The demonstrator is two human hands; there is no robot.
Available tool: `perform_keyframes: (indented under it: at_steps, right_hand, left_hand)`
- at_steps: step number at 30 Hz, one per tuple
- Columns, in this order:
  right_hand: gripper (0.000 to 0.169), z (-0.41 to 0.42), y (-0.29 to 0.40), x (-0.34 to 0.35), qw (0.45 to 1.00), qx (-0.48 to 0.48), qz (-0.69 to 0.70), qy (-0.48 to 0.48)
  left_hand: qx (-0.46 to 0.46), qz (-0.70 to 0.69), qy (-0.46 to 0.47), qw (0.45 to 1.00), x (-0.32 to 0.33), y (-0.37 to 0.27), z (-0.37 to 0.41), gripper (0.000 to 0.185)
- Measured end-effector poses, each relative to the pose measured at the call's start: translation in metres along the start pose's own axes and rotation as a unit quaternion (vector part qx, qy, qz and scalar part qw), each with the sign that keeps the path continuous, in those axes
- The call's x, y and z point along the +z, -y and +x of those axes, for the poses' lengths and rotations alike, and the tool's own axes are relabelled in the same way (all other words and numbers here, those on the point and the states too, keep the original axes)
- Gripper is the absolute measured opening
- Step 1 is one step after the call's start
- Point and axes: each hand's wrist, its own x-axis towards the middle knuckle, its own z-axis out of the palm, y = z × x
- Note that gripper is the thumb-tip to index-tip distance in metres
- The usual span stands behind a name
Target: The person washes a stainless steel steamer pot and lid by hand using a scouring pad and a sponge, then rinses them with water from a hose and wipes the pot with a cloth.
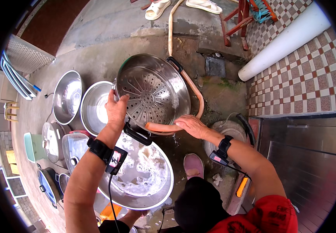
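A perforated stainless steel steamer pot (148,98) with black side handles is tilted in front of me. My left hand (117,108) grips its left rim, thumb inside. My right hand (191,125) holds an orange hose (162,127) close to its end, which lies over the steamer's near edge. Below the steamer stands a wide metal basin (144,201) of sudsy water, with a whitish cloth (152,155) in the foam. Whether water runs from the hose I cannot tell.
Two metal bowls (68,97) (96,107) stand to the left, near lidded pots (52,142) and a green bin (33,147). A floor drain (215,66), a red wooden stool (238,26) and a white pipe (284,40) are at upper right. A round lid-like object (229,131) lies right.
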Motion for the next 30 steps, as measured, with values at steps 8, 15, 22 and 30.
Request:
perform_keyframes:
  at_steps: [8, 15, 22, 30]
  right_hand:
    - [0.036, 0.011, 0.034, 0.009, 0.998, 0.035, 0.000, -0.056]
    - [0.036, 0.041, 0.088, -0.007, 0.995, -0.049, -0.038, -0.072]
    - [0.031, 0.059, 0.134, -0.024, 0.993, 0.006, -0.111, -0.045]
    - [0.032, 0.091, 0.142, -0.039, 0.986, 0.071, -0.136, -0.059]
  left_hand:
    - [0.021, -0.023, 0.002, 1.000, 0.001, 0.017, 0.010, 0.077]
    - [-0.034, -0.137, 0.059, 0.988, -0.004, 0.012, -0.007, 0.057]
    - [0.142, 0.093, 0.037, 0.985, 0.001, 0.042, 0.009, 0.063]
    - [0.191, 0.136, -0.012, 0.972, 0.011, 0.028, 0.005, 0.072]
